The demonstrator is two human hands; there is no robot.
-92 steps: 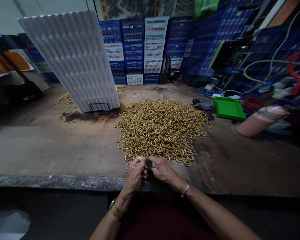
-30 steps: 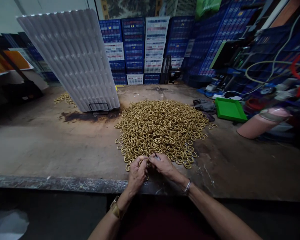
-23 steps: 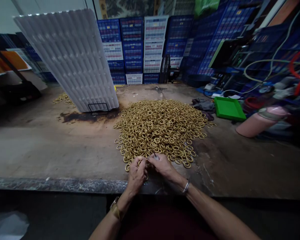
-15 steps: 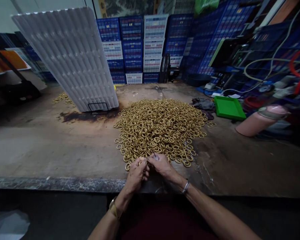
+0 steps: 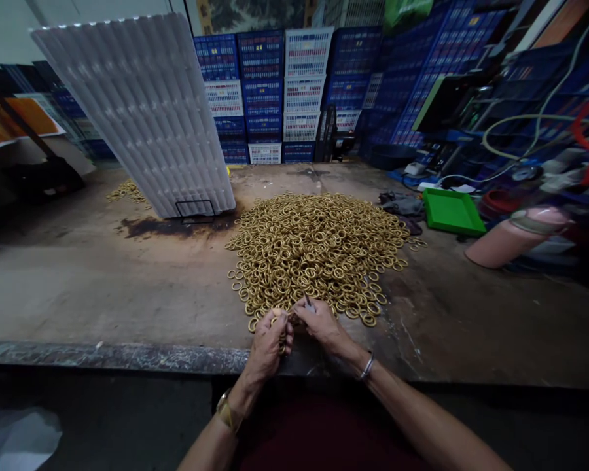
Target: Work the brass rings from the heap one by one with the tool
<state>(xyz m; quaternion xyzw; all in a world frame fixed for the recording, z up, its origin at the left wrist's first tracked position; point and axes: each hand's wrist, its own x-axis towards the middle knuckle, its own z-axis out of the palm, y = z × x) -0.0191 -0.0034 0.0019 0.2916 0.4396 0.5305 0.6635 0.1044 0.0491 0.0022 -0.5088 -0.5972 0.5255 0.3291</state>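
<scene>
A wide pile of brass-coloured rings (image 5: 319, 242) lies on the worktable (image 5: 186, 288). At its near edge my left hand (image 5: 271, 337) is closed around several rings, some showing between its fingers. My right hand (image 5: 322, 327) is just to the right, fingers pinched on a small dark pointed tool (image 5: 308, 301) that sticks up past the fingers. Its fingertips are close to the rings in my left hand; whether they touch is too small to tell.
A ridged pale panel (image 5: 142, 118) leans in a black wire stand at the left, with a few rings behind it. A green tray (image 5: 453, 211), a pink bottle (image 5: 515, 237) and dark cloth stand at the right. Stacked blue and white crates (image 5: 260, 98) line the back.
The right hand's fingers have shifted slightly away from the left hand, and the dark tool shows more clearly. The whole view has moved a little.
</scene>
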